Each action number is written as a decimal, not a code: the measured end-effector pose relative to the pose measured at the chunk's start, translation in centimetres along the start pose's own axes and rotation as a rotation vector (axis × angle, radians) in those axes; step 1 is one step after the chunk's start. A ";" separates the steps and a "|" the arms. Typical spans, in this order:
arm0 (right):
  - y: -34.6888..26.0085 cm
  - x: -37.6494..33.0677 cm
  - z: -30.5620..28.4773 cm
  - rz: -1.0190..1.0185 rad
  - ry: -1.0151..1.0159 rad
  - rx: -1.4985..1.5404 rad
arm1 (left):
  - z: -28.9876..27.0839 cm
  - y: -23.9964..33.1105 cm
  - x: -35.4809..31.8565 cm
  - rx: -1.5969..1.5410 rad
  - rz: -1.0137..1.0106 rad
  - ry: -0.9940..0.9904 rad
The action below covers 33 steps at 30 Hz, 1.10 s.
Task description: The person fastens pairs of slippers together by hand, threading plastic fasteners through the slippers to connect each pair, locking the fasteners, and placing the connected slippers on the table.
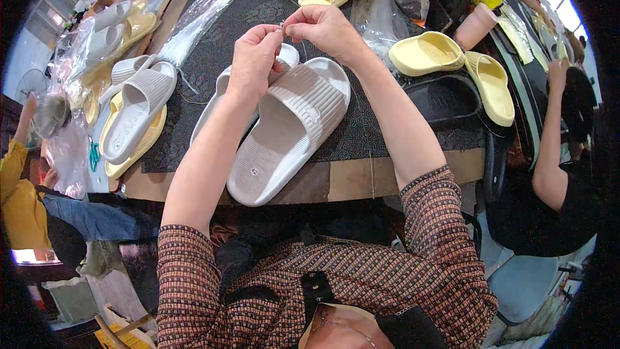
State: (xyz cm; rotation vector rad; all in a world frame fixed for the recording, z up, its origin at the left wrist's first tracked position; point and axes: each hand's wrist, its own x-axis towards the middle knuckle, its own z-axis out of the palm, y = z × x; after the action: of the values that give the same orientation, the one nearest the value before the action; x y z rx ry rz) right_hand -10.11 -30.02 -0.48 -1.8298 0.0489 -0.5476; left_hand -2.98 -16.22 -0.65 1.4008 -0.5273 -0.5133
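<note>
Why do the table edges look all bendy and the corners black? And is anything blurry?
In the head view, the fisheye lens bends straight lines, so the table edge curves and the corners go black. The middle is sharp: the left hand, right hand and grey slippers show clearly. The tiny thing pinched between the fingers is too small to make out. Top right, window light glares white.

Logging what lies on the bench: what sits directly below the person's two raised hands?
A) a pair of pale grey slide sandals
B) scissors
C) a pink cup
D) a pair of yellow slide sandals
A: the pale grey slide sandals lie side by side on the dark mat, under the left hand and right hand.
</note>
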 end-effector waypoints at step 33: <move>0.2 0.2 0.0 -0.063 -0.016 -0.040 | -0.8 0.9 0.5 -0.177 -0.182 -0.110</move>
State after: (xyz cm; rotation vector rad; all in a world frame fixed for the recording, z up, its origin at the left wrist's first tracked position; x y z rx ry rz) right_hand -9.88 -30.17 -0.53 -1.8796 -0.0093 -0.5795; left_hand -2.06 -15.76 0.16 1.2621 -0.4333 -0.7691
